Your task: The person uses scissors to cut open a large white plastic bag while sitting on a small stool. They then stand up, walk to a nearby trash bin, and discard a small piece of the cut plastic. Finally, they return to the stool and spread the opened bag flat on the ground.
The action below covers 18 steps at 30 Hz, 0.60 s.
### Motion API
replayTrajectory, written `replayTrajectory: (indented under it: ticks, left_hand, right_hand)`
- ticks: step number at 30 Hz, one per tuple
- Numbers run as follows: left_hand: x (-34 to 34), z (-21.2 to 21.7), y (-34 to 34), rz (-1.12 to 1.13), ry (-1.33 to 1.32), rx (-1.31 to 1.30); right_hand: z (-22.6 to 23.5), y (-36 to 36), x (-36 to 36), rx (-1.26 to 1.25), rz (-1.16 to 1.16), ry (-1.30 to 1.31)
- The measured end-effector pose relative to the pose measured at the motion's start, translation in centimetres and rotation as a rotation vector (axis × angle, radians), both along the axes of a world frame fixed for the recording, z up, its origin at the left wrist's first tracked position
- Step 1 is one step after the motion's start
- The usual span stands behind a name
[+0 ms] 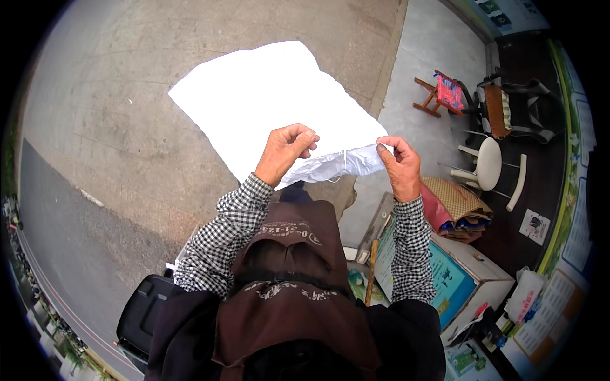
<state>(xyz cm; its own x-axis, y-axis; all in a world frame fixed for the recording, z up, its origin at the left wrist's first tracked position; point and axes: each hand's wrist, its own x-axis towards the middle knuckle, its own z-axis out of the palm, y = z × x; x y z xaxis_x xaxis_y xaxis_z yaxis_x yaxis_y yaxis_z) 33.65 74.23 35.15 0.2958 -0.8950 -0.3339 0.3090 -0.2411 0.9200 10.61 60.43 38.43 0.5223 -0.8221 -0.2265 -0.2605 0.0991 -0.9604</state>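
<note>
Two chairs, white [489, 163] and dark [516, 109], noted right of frame. Left hand [284, 153] and right hand [399, 164] pinched shut on white sack [267, 101], spread toward upper centre beyond both grips.

Head view. Left hand [284, 154] and right hand [399, 166], both in checked sleeves, pinch the near edge of a large white woven-plastic sack [267, 101], held up w/ its body spreading toward 12 o'clock. At 2 o'clock: small red wooden stool [438, 94]; at 3 o'clock: white plastic chair [489, 164]. Grey concrete pavement [127, 95] below.
</note>
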Motion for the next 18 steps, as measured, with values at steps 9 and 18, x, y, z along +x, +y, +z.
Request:
replayTrajectory:
  ticks: [9, 18]
  left_hand:
    - [-1.5, 2.2, -1.8, 0.103, 0.399, -0.231]
    - [-3.0, 5.1, -3.5, -0.042, 0.484, -0.297]
  right_hand:
    - [1.7, -0.3, 1.9, -0.814, 0.03, 0.146]
    - [2.2, 1.2, 4.4, -0.022, -0.006, -0.329]
